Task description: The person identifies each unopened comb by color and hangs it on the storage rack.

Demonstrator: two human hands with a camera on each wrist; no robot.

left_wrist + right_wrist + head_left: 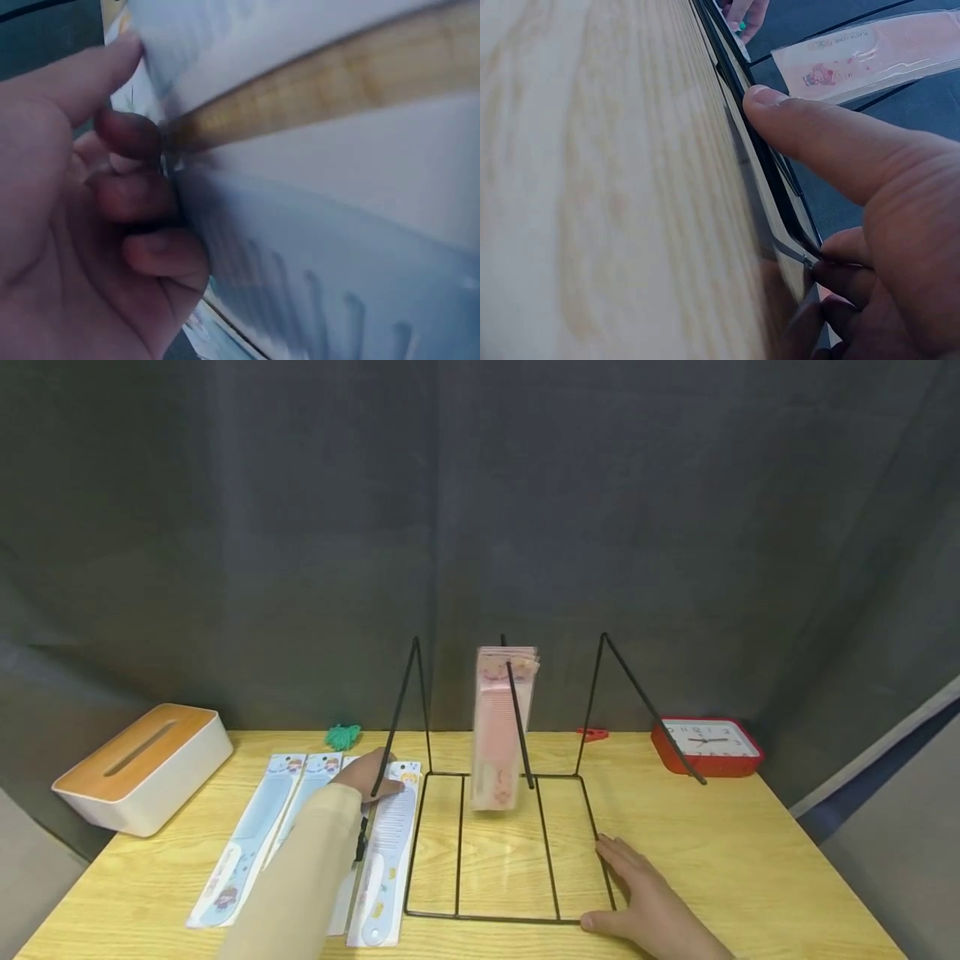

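Several packaged blue combs lie side by side on the table at left. My left hand pinches the upper end of the rightmost packaged blue comb; in the left wrist view its thumb lies on the pack, other fingers curled at the edge. A black wire rack stands at the centre, with pink comb packs hanging from its middle prong. At the rack's front right corner rests my right hand, thumb on the front bar and extended fingers along the side bar.
A white tissue box with a wooden lid stands at the far left. Behind the blue packs lies a green bundle. A red clip and a red clock sit at the back right. The rack's prongs slope forward above its base.
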